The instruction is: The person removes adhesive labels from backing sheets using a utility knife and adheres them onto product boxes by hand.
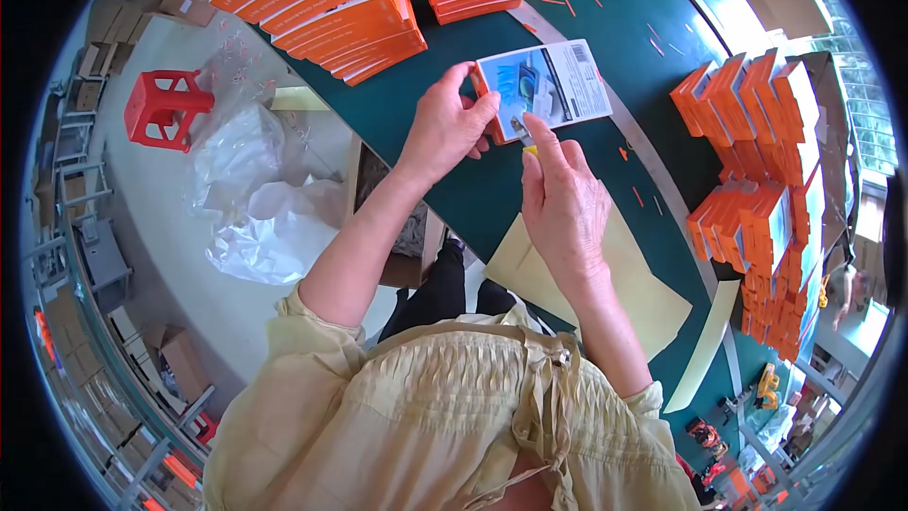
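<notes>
My left hand grips the left end of a charger box, its thumb on the printed face and its fingers curled round the edge. The box is white and blue with an orange side, and is held over the green table. In my right hand is a utility knife with a yellow part showing. My index finger lies along the knife, and its tip is at the lower edge of the box. Most of the knife's handle is hidden in the palm.
Stacks of orange charger boxes stand at the far left of the green table, with more boxes on the right. Thin orange strips are scattered about. Tan cardboard sheets lie near me. A red stool and plastic wrap are on the floor.
</notes>
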`<control>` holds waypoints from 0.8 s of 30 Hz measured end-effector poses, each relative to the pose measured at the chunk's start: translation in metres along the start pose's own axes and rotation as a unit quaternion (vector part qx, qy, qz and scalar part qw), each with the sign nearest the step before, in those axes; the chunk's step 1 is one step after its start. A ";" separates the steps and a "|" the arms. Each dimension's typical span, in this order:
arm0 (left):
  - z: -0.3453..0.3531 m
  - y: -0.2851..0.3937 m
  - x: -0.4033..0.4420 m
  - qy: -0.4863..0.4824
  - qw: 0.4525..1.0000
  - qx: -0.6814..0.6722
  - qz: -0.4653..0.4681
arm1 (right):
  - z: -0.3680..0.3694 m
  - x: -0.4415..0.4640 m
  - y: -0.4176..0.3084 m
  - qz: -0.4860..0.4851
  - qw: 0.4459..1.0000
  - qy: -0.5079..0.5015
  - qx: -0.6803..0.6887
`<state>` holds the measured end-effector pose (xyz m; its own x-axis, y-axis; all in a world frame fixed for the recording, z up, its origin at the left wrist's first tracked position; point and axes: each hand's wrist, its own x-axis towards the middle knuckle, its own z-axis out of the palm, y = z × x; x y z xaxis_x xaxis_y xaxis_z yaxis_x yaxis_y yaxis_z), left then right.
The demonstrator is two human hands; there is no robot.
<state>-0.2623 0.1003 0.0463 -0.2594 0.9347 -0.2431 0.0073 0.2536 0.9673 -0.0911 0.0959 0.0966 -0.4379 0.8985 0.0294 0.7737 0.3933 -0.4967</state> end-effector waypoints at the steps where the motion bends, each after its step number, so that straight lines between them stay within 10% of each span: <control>1: -0.002 0.001 0.001 -0.019 1.000 -0.022 0.003 | 0.001 0.001 -0.002 0.005 1.000 -0.006 -0.008; 24: -0.018 0.004 -0.001 -0.118 0.990 -0.077 -0.022 | 0.015 0.010 -0.024 0.022 0.995 -0.053 -0.085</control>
<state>-0.2797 0.0958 0.0516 -0.0241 0.9604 -0.2774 -0.1504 0.2708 0.9508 -0.1210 0.0930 0.0961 -0.4400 0.8939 -0.0851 0.8556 0.3887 -0.3419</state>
